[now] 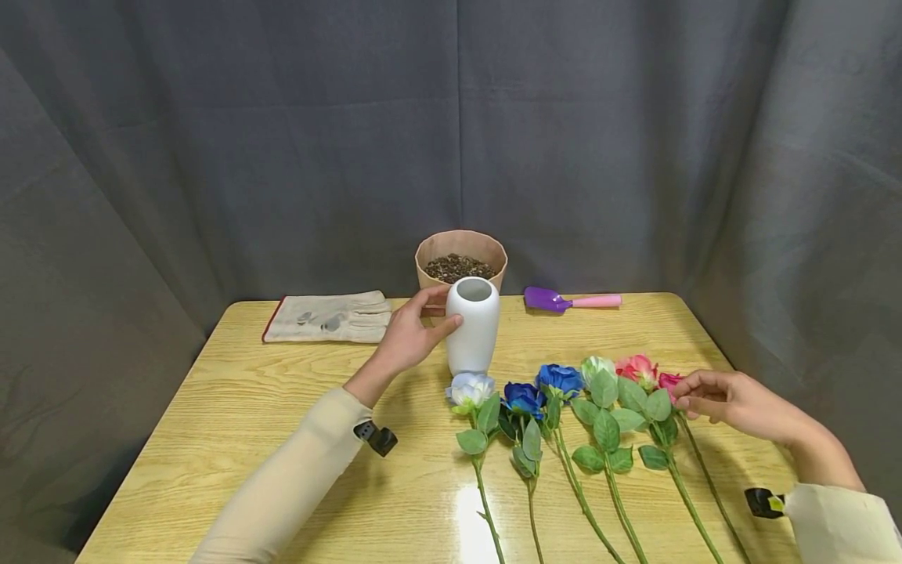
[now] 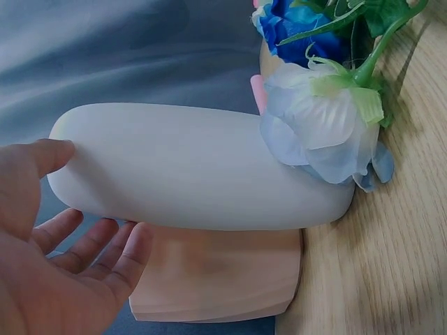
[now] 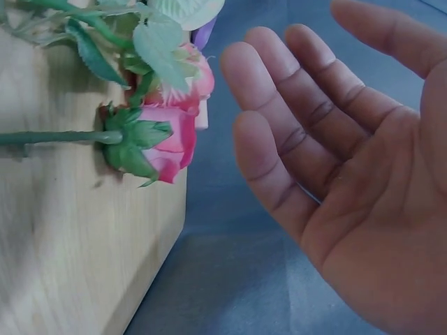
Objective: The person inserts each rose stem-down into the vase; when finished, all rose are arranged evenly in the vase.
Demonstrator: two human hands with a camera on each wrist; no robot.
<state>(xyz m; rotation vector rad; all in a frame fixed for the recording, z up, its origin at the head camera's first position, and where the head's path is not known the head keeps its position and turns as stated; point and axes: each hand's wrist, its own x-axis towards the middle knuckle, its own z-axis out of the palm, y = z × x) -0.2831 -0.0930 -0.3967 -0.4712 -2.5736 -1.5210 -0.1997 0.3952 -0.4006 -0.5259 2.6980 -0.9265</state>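
Observation:
My left hand (image 1: pixel 412 333) is at the upper part of a white vase (image 1: pixel 474 333), thumb on its near side and fingers at its far left side. In the left wrist view the thumb lies on the vase near its mouth. A pale blue-white flower (image 1: pixel 470 389) lies at the vase's base. My right hand (image 1: pixel 736 401) hovers by the dark pink rose (image 1: pixel 669 383) at the row's right end. The right wrist view shows its palm (image 3: pixel 377 181) holding nothing, fingers slightly bent, apart from the rose.
Between these lie two blue roses (image 1: pixel 560 380), a white-green flower (image 1: pixel 596 366) and a coral-pink one (image 1: pixel 637 368), stems toward me. Behind the vase stands a pot (image 1: pixel 461 243) of soil. Work gloves (image 1: pixel 327 317) lie at back left, a purple trowel (image 1: pixel 546 299) at back right.

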